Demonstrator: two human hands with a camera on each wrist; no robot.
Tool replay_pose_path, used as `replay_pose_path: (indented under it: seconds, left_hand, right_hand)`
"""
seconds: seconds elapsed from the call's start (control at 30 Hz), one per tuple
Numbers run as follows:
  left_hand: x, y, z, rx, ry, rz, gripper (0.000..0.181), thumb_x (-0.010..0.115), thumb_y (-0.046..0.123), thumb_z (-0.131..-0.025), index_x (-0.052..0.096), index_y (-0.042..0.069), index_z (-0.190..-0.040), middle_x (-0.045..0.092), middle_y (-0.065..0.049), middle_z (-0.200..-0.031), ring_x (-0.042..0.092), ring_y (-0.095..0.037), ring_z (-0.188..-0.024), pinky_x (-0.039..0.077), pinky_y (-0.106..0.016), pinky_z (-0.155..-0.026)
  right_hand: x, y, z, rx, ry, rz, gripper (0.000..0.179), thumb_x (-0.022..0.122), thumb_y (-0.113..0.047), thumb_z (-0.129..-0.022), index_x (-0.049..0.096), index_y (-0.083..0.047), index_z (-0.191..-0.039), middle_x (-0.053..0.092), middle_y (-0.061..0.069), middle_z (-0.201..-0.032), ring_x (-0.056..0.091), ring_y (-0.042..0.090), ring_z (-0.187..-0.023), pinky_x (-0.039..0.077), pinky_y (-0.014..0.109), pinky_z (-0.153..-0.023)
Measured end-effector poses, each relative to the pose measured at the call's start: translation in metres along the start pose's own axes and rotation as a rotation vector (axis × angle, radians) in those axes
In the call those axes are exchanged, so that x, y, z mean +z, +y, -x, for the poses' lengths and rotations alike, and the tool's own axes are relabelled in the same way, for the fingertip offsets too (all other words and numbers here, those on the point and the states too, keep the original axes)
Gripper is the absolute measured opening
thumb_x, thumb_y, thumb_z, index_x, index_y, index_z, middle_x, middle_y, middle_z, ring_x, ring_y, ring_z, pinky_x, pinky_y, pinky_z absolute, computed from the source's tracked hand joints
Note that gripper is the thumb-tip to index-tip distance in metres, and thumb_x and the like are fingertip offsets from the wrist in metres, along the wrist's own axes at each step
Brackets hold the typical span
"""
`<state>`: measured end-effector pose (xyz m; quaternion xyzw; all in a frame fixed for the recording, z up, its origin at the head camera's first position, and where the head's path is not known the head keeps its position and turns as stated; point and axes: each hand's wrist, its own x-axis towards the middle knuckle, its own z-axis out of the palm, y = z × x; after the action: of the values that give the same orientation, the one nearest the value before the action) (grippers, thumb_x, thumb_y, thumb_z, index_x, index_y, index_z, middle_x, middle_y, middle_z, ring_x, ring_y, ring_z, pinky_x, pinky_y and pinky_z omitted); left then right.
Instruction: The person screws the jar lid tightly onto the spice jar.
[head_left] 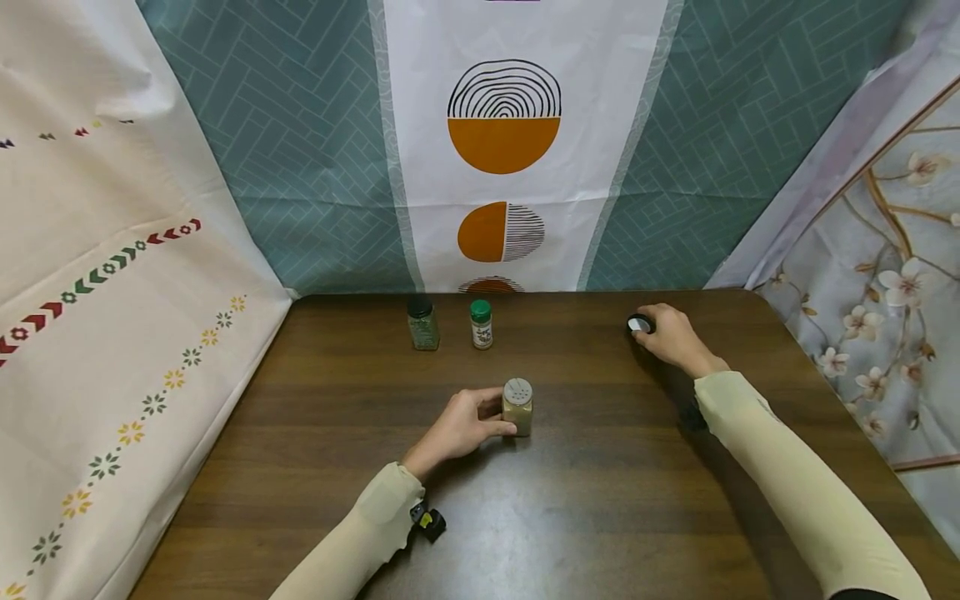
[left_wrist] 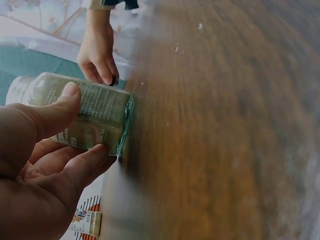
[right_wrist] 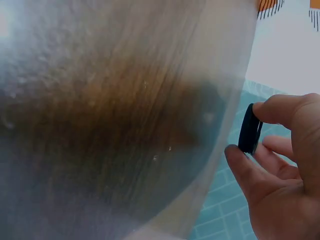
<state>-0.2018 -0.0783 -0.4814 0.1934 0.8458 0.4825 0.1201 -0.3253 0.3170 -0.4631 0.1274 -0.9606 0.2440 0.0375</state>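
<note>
My left hand point(head_left: 467, 423) grips a square glass spice jar point(head_left: 517, 417) near the middle of the table, thumb on one side and fingers on the other. A perforated shaker top shows on the jar, which stands upright. In the left wrist view the pale powder inside the spice jar point(left_wrist: 100, 107) and its printed lettering are visible. Toward the table's back right, my right hand point(head_left: 675, 336) pinches a round black lid point(head_left: 640, 324) with a light inner face. The right wrist view shows the lid point(right_wrist: 249, 129) edge-on between thumb and fingers.
A dark-capped jar of green herbs point(head_left: 423, 327) and a small green-capped shaker point(head_left: 482, 325) stand at the back of the wooden table point(head_left: 337, 467). A patterned cloth point(head_left: 510, 187) hangs behind the back edge, with more cloth at both sides.
</note>
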Motion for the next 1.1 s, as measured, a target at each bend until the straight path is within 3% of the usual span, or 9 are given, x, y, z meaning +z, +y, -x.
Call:
replay_pose_path:
  seconds: [0.27, 0.43, 0.9, 1.1]
  left_hand:
    - [0.000, 0.000, 0.001, 0.008, 0.009, 0.001, 0.061, 0.084, 0.021, -0.088, 0.061, 0.004, -0.142, 0.070, -0.012, -0.132, 0.068, -0.025, -0.121, 0.057, -0.040, -0.101]
    - [0.000, 0.001, 0.001, 0.023, 0.011, -0.007, 0.060, 0.084, 0.021, -0.088, 0.062, 0.004, -0.141, 0.071, -0.011, -0.131, 0.069, -0.024, -0.120, 0.057, -0.040, -0.100]
    - [-0.001, -0.002, 0.000, 0.031, 0.010, 0.003, 0.060, 0.084, 0.021, -0.088, 0.062, 0.003, -0.141, 0.071, -0.011, -0.130, 0.069, -0.024, -0.119, 0.058, -0.037, -0.099]
    - [-0.001, -0.002, -0.001, 0.034, 0.007, 0.008, 0.060, 0.084, 0.020, -0.088, 0.062, 0.003, -0.142, 0.071, -0.011, -0.131, 0.068, -0.022, -0.120, 0.057, -0.035, -0.099]
  right_hand:
    - [-0.002, -0.011, 0.013, -0.026, -0.013, -0.009, 0.050, 0.068, -0.012, -0.098, 0.055, 0.014, -0.139, 0.051, 0.040, -0.138, 0.058, 0.053, -0.118, 0.052, 0.063, -0.094]
    - [-0.004, -0.015, 0.023, -0.065, 0.023, -0.012, 0.048, 0.071, -0.013, -0.096, 0.059, 0.013, -0.135, 0.056, 0.038, -0.131, 0.064, 0.048, -0.107, 0.056, 0.060, -0.087]
    - [0.001, -0.028, 0.049, -0.077, 0.053, -0.082, 0.046, 0.072, -0.012, -0.096, 0.060, 0.011, -0.135, 0.056, 0.035, -0.131, 0.070, 0.046, -0.104, 0.061, 0.054, -0.085]
    - [0.007, -0.036, 0.055, -0.107, 0.107, -0.114, 0.044, 0.074, -0.008, -0.093, 0.063, 0.011, -0.131, 0.059, 0.032, -0.127, 0.072, 0.044, -0.100, 0.062, 0.050, -0.082]
